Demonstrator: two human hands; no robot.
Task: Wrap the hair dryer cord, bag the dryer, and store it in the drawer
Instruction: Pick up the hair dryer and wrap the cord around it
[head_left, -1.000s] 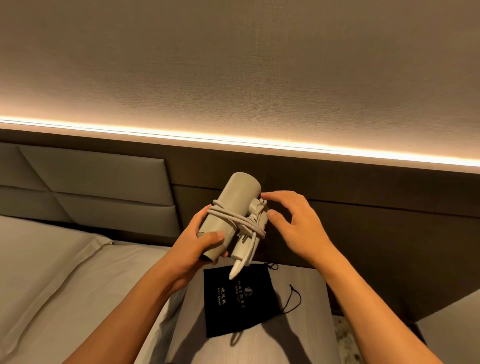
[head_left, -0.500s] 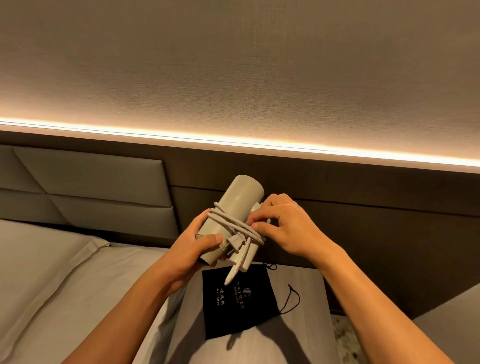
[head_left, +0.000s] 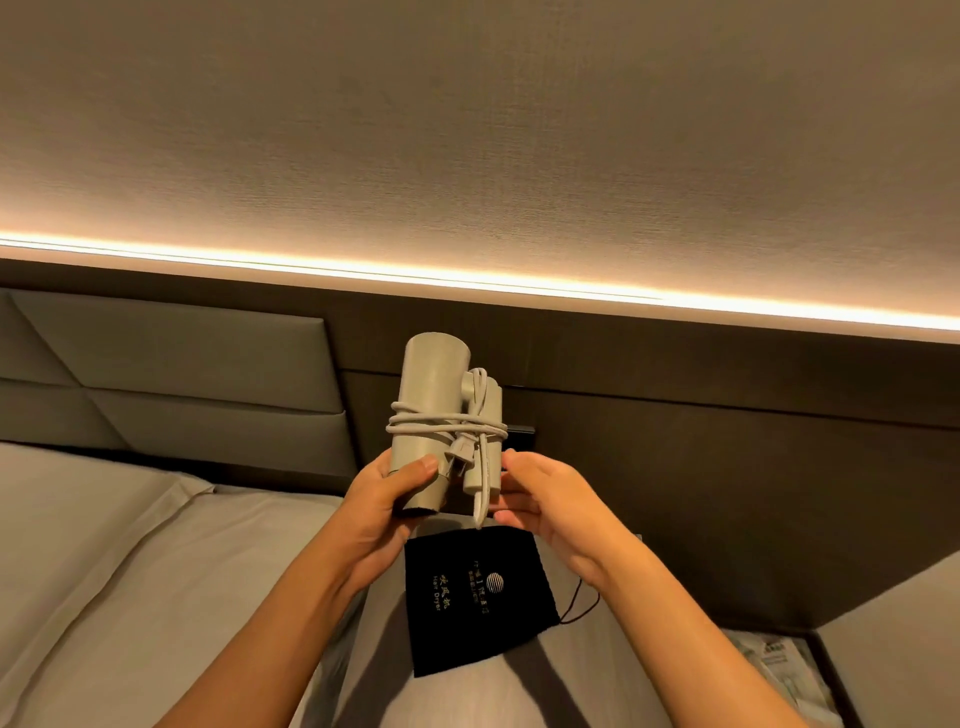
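We see our left hand clenched around the upright hair dryer, barrel pointing up; our right hand grasps its folded handle above the black bag.

A pale grey bedside table stands just beside the bed. A black drawstring bag printed "Hair Dryer" lies flat on its top, its thin cord trailing off its right side. The bed carries light sheets, creased near the table.
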